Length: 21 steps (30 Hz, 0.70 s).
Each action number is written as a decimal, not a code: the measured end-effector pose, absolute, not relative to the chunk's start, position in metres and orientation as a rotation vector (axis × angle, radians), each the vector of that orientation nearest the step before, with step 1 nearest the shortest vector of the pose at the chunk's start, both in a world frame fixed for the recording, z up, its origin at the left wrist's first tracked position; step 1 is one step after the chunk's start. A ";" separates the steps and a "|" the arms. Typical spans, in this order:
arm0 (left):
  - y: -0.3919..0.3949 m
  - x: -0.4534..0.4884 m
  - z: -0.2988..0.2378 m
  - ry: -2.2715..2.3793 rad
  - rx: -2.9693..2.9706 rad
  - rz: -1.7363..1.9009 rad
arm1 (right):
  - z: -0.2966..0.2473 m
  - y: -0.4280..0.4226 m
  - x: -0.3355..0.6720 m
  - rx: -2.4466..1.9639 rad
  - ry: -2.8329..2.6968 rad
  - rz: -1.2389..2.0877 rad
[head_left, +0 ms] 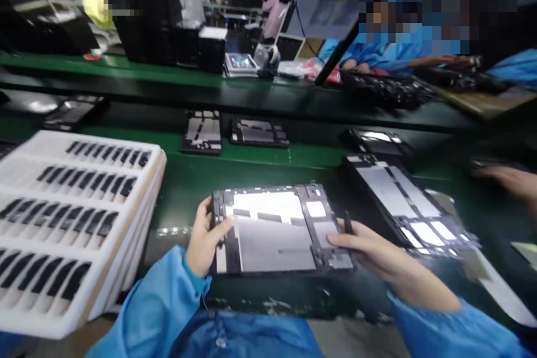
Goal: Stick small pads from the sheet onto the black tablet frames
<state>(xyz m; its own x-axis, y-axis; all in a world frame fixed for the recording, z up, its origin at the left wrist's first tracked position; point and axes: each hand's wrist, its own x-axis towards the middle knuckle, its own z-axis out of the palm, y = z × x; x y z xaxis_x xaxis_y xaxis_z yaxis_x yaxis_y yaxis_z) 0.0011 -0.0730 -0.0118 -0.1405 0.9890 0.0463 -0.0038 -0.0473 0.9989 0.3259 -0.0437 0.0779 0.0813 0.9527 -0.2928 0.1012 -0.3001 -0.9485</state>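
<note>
Tablet frame [272,232], its back open, is held flat at the near edge of the green surface [184,179]. A stack of white trays [71,218] filled with black strips is seen to its left, a 2nd frame [403,201] to its right. The tablet frame's left edge is gripped by the left hand [204,243], its right edge by the closed right hand [369,251].

A: Light ok?
B: Bright, from overhead. Glare blows out the upper half of the tablet frame [272,232]; dark shadow just below its near edge.
A: Sharp?
B: Only at the frame. Right of it, 2nd frame [411,201] smears w/ motion blur; co-worker's hand [509,179] farther right is a streak. Behind it, bkgd soft, pixelated patches. Left, white tray [62,224] bows at the edge.
</note>
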 end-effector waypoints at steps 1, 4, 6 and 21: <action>-0.098 0.013 -0.013 1.302 1.162 1.307 | 0.070 -0.068 0.340 -1.630 -1.054 1.329; -0.169 0.041 -0.016 1.422 1.210 1.213 | 0.050 -0.111 0.366 -1.789 -0.965 1.297; -0.199 0.045 -0.013 1.552 1.305 1.206 | 0.045 -0.118 0.366 -1.770 -0.983 1.257; -0.024 0.015 -0.001 1.002 2.256 0.230 | 0.003 -0.033 0.266 -1.277 -1.513 1.595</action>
<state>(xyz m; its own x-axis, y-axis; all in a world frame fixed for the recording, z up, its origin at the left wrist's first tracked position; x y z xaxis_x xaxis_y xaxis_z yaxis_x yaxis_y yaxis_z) 0.0150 -0.0241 -0.0009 0.6924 0.7150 -0.0972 0.6007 -0.4965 0.6266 0.2658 -0.0326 0.0029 -0.3652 0.8994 -0.2402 0.1922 -0.1797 -0.9648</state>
